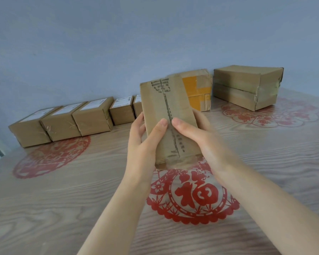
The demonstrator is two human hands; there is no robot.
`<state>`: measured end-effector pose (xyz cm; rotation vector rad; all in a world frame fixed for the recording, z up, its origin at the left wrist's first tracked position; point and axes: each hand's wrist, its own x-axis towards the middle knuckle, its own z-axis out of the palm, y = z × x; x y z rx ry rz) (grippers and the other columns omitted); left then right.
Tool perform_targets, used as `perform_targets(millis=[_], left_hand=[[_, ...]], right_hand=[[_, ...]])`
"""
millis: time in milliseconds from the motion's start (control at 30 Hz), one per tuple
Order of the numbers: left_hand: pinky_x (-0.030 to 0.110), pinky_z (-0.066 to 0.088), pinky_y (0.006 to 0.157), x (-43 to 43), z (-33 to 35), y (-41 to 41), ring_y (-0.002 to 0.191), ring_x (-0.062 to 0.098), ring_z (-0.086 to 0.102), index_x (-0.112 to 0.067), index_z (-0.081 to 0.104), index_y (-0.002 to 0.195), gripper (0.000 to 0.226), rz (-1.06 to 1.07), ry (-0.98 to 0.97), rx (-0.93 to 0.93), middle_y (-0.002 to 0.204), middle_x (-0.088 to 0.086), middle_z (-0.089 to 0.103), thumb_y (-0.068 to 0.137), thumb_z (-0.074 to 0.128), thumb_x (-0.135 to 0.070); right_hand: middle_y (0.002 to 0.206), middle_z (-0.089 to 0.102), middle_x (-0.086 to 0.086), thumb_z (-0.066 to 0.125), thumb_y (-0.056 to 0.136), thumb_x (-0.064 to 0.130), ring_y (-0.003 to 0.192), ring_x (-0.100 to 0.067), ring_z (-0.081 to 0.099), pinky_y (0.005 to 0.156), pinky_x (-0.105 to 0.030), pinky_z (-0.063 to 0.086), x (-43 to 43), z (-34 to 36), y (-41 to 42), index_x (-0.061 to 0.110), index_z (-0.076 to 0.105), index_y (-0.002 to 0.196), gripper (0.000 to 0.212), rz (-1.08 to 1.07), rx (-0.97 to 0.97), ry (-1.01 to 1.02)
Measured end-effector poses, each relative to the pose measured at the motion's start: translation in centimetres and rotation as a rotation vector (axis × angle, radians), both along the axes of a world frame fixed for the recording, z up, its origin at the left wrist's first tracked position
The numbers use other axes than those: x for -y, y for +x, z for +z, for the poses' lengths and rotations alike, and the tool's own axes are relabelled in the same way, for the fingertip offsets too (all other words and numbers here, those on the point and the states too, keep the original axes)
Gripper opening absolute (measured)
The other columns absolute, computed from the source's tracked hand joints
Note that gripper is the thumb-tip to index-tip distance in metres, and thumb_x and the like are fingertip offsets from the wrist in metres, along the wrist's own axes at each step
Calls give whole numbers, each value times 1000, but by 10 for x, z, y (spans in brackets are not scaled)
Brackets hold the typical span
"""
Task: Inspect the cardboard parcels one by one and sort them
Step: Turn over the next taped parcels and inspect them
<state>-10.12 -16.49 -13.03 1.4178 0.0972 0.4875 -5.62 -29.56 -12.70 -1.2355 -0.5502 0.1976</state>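
Note:
I hold a long brown cardboard parcel (166, 107) with a taped seam and dark print above the middle of the table, tilted away from me. My left hand (144, 142) grips its left side with the thumb on top. My right hand (201, 137) grips its right side, thumb also on the top face. At the back left stands a row of several small brown parcels (92, 116) with white labels. Behind the held parcel is a parcel with yellow tape (199, 91), partly hidden. A large taped parcel (247, 87) stands at the back right.
The wooden table (44, 208) carries red paper-cut decorations, one (191, 196) right under my hands. A blue-grey wall (118, 43) runs behind the parcels. The table's left edge (0, 159) shows at the far left.

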Motion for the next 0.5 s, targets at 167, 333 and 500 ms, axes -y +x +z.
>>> perform_targets(millis=[167, 333, 500], left_hand=[[37, 63, 81, -3, 5, -2, 101, 17, 74, -21, 55, 137, 50, 33, -59, -6, 113, -2, 76, 90, 68, -33], [45, 60, 90, 6, 3, -3, 111, 16, 70, -28, 40, 151, 88, -13, 15, -49, 134, -3, 65, 74, 79, -47], [33, 63, 75, -2, 5, -3, 101, 15, 74, -25, 45, 148, 66, 33, -17, -47, 121, -5, 72, 88, 69, -39]], right_hand=[[97, 71, 27, 65, 91, 17, 86, 10, 68, 64, -8, 51, -4, 1, -4, 38, 48, 131, 49, 63, 44, -20], [116, 68, 10, 66, 90, 23, 87, 2, 70, 63, -11, 53, 0, 1, -1, 27, 50, 139, 52, -27, -6, -11], [116, 70, 16, 68, 78, 33, 97, 0, 70, 75, -14, 56, -1, 1, -3, 35, 46, 141, 68, 83, 79, -81]])
